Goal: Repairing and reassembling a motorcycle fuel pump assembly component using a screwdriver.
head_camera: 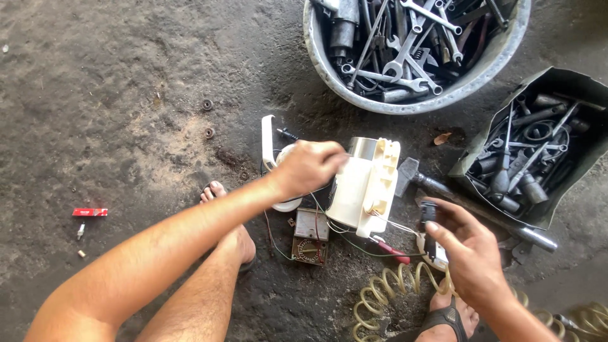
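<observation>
Fingers of L hand point(308, 168) clenched on top of white plastic pump housing point(361, 187), which sits on the concrete floor point(114, 95) btwn both feet. R hand point(468, 253) fingers grip a small black connector point(429, 215) w/ thin wires running back to the housing. Just below housing: multimeter point(309, 235) & red probe point(392, 249). Round metal tub point(415, 101) of wrenches up top, grey tray point(589, 82) of tools at R; yellow coiled hose point(392, 291) near R foot.

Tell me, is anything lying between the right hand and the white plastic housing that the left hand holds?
Nothing solid. The right hand holds a small black part beside the white plastic housing, which the left hand grips. Only thin wires and a red probe lie on the ground between them.
</observation>
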